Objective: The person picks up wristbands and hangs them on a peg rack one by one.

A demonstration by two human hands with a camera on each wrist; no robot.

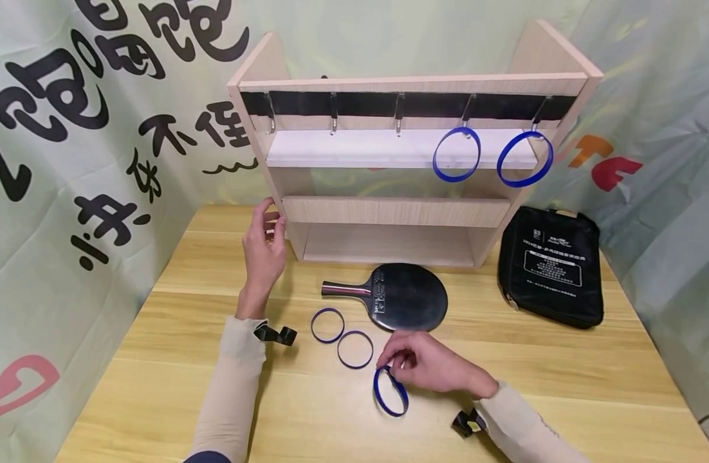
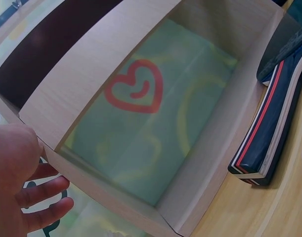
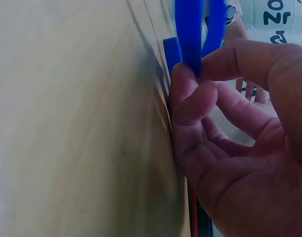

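Observation:
In the head view, my right hand (image 1: 430,363) pinches a blue ring (image 1: 402,393) between thumb and fingertips, low over the table. The right wrist view shows the same blue ring (image 3: 189,34) at the tips of thumb and forefinger. Two more thin blue rings (image 1: 355,350) lie flat to the left of it. My left hand (image 1: 264,247) touches the left side of a wooden rack (image 1: 377,212) with bent fingers; the left wrist view has this hand (image 2: 22,182) beside the side panel. Two blue rings (image 1: 525,159) hang from the rack's two rightmost hooks.
A black table tennis bat (image 1: 412,297) lies before the rack, handle to the left. To the right is a black zipped case (image 1: 551,267). Several metal hooks (image 1: 398,116) line the rack's black strip. A printed cloth (image 1: 100,257) hangs behind the table.

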